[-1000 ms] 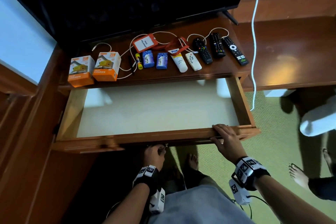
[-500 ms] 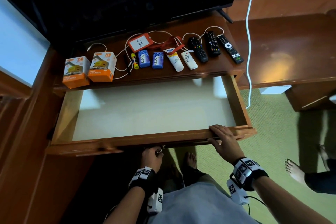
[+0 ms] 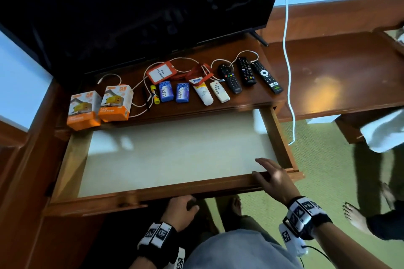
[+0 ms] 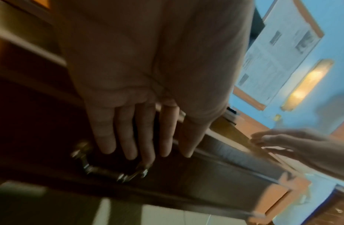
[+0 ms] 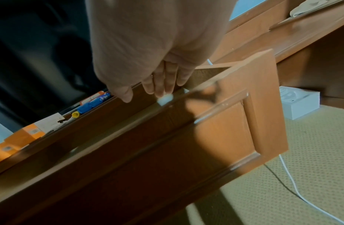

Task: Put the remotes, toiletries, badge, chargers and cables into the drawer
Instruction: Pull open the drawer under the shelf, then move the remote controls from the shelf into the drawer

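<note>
The wooden drawer (image 3: 153,192) is pulled out, and only its cream liner shows inside. On the desk top behind it lie two orange charger boxes (image 3: 84,111), a white cable (image 3: 140,85), a yellow lip balm (image 3: 154,96), two blue soap bars (image 3: 166,91), a white tube (image 3: 202,91), a small white remote (image 3: 219,91), three black remotes (image 3: 246,70) and an orange badge holder (image 3: 159,72). My right hand (image 3: 262,168) reaches over the drawer's front rail with straight fingers (image 5: 157,89). My left hand (image 3: 183,207) is under the drawer front, its straight fingers (image 4: 144,152) at the metal handle (image 4: 113,170).
A black TV (image 3: 131,6) overhangs the row of items. A white cord (image 3: 288,50) hangs down past the drawer's right side. A lower desk (image 3: 338,67) extends to the right, with a white cloth (image 3: 384,131) at its edge. Another person's bare feet (image 3: 356,218) stand on the green carpet.
My right hand has lifted off the drawer's front rail and moved forward over it. My left hand's fingers have loosened from the handle.
</note>
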